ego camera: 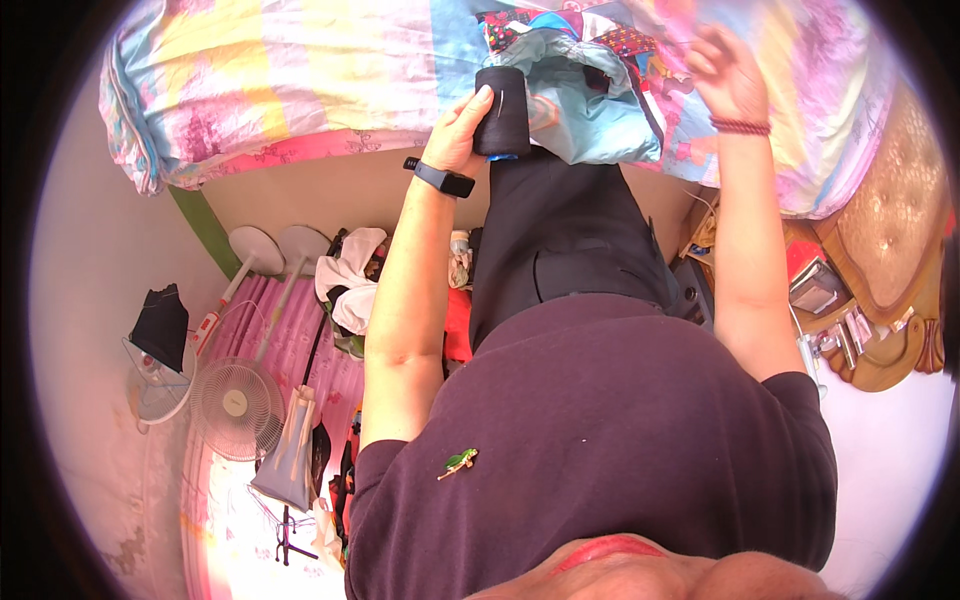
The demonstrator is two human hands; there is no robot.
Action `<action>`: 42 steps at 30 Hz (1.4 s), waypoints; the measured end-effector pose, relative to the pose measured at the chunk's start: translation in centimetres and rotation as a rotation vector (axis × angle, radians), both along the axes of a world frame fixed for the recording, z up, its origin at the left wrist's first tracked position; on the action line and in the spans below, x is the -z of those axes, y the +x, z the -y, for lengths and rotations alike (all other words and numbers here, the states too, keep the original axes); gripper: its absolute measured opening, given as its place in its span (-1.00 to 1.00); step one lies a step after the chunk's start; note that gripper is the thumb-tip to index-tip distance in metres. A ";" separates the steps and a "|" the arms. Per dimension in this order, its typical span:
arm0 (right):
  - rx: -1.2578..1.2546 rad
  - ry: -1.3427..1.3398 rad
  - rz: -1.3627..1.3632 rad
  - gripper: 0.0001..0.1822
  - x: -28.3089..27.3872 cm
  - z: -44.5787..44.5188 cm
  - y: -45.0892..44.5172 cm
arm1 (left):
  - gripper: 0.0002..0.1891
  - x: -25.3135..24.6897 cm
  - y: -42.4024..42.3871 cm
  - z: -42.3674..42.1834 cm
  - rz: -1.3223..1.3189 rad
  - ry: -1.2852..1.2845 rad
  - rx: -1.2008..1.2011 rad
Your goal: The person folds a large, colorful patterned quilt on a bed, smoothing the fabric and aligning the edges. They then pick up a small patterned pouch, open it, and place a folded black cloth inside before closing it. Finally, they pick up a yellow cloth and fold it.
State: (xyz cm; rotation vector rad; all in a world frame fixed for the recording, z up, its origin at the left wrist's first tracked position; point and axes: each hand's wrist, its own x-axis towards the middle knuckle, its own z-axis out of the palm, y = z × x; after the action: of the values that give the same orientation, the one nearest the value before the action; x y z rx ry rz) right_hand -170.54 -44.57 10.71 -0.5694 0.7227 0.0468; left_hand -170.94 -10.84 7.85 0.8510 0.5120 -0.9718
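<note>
My left hand (459,131) grips a large spool of black thread (502,124) upright, its thumb lying along the near side. A bit of blue shows at the spool's lower end, and a short pale streak marks its front. Beside it, on the bedding over the edge, lies a light-blue cloth piece (600,112) with patterned patchwork fabric (570,30) at its far side. My right hand (724,67) is raised right of the cloth, fingertips pinched together. A faint thin strand of thread (675,43) runs to those fingers; its other end is hard to follow.
Colourful bedding (337,75) covers the bed before me. Standing fans (236,405), a pink curtain (292,330) and hanging clothes (349,277) are at left. At right are a wooden headboard (889,202) and a shelf with small items (847,337).
</note>
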 end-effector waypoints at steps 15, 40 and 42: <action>0.247 -0.504 -0.282 -0.91 -1.6 10.3 -13.8 | -0.47 -0.1 1.3 -0.3 0.014 0.081 -0.077; 0.198 -0.054 0.747 -0.80 -29.7 2.8 -15.6 | -0.41 -6.5 1.5 -1.2 0.037 0.059 -0.330; 0.318 -0.008 0.858 -0.79 -32.2 3.8 -16.8 | -0.44 -5.1 1.7 -1.5 0.031 0.103 -0.348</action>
State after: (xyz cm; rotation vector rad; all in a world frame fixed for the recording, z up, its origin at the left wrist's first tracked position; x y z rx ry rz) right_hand -187.32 -48.34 42.91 -0.4182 -0.0324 -0.4726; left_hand -169.20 -9.32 12.94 0.8334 0.6627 -0.6170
